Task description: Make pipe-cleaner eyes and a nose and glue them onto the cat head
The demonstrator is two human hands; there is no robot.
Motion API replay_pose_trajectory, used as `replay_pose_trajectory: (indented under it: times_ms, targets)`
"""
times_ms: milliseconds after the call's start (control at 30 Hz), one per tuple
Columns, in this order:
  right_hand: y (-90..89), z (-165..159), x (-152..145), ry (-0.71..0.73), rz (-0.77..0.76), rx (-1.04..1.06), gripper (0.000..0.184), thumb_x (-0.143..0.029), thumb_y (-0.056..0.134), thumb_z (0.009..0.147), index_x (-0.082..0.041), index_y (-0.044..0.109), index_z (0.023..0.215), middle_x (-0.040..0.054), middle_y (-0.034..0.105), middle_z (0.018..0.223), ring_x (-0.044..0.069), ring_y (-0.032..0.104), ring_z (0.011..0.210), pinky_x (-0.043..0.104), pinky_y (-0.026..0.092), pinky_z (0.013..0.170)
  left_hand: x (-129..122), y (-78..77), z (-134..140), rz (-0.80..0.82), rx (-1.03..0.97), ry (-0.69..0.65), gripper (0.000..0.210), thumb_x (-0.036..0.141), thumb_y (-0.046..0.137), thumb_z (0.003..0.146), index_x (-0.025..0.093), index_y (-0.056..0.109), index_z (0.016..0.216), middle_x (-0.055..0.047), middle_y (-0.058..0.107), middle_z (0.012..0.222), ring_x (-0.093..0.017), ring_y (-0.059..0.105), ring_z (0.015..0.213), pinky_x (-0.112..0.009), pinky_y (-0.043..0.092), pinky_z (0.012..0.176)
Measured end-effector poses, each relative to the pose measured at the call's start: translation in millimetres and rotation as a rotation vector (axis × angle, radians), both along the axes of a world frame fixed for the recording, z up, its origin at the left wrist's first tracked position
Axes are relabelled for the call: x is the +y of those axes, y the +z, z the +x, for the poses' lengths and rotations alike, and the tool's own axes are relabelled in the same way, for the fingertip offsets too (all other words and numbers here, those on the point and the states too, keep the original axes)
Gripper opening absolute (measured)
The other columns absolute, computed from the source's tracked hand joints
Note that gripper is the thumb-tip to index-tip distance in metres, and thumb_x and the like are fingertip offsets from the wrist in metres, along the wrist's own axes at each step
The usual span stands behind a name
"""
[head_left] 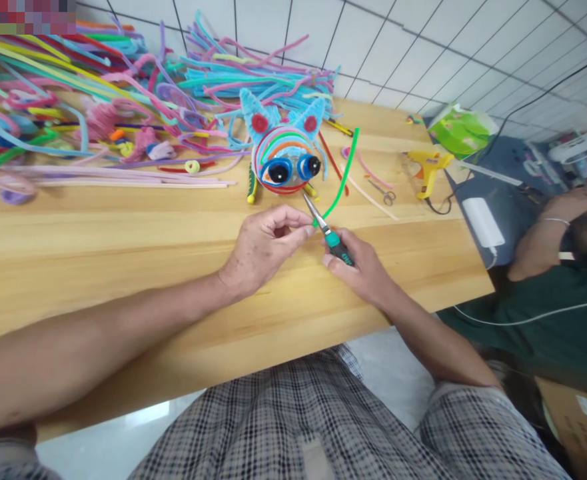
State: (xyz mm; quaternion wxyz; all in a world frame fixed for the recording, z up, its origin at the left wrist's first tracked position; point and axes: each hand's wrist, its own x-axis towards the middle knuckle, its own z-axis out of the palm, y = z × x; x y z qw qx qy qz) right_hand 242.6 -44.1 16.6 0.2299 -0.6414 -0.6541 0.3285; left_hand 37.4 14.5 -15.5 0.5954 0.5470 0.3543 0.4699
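Between thumb and forefinger, my left hand (273, 247) pinches the lower end of a bright green pipe cleaner (346, 177), which curves up and to the right. My right hand (356, 263) is wrapped round the green-and-black handle of long-nose pliers (326, 230). Their pointed jaws cross the pipe cleaner near my left fingertips; whether they grip it I cannot tell. Just beyond my hands stands a pipe-cleaner animal head (283, 150) with light-blue ears, red ear spots, striped coils and black eyes in blue rings. Its underside is partly hidden.
Heaped pipe cleaners (113, 100) of many colours cover the back left of the wooden table (123, 247). Small scissors (386, 195) and a yellow glue gun (428, 170) lie to the right. A green packet (460, 130) is beyond. Another person's arm (540, 233) is at far right.
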Motion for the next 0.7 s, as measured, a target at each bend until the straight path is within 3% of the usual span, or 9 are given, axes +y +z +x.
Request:
replay_pose_trajectory:
  times_ms: [233,700]
  targets:
    - [1.6,1.9,1.4,0.026,-0.036,-0.012,0.026,-0.05,0.061,0.085,-0.026,0.052,0.09,-0.0013,0.058,0.08,0.019,0.052,0.074,0.035,0.04,0.073,6.2,-2.4,0.2,0.057,0.007,-0.022,0.011,0.028,0.081,0.085,0.018,0.08,0.089,-0.004,0.085,0.088,-0.013,0.071,0.069,-0.022,0.055,0.062]
    - [6.8,6.3,4.0,0.012,-0.13,0.086,0.03,-0.053,0.066,0.084,-0.025,0.058,0.092,-0.002,0.057,0.082,0.019,0.051,0.078,0.035,0.04,0.075,11.5,-0.6,-1.2,0.014,0.068,-0.047,0.009,0.024,0.08,0.083,0.017,0.078,0.087,-0.004,0.083,0.083,-0.013,0.071,0.066,-0.021,0.054,0.059]
